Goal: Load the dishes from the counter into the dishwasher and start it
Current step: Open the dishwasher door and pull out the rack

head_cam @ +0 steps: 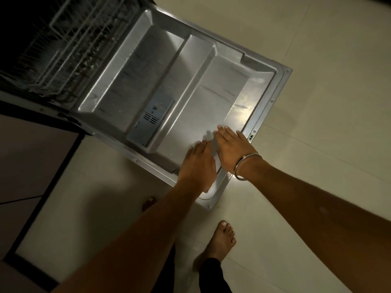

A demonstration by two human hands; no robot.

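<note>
- Head view: dishwasher door [169, 85] lies fully down, inner steel face up, so the racks [69, 49] can be reached.
- Left hand [197, 163] and right hand [233, 148] lie flat, fingers straight, on the door's near corner, grasping nothing; likely steadying it.
- Racks sit inside the dark tub; contents unclear.
- No dishes or table in view.
- Bare feet stand on the tiled floor [317, 102].

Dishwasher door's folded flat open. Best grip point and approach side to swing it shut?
Take the dishwasher door by its free outer edge, farthest from the hinge, probably fingers hooked under from the floor side. The inner panel is smooth, with nothing to hold; left hand and right hand lie flat on it.
</note>
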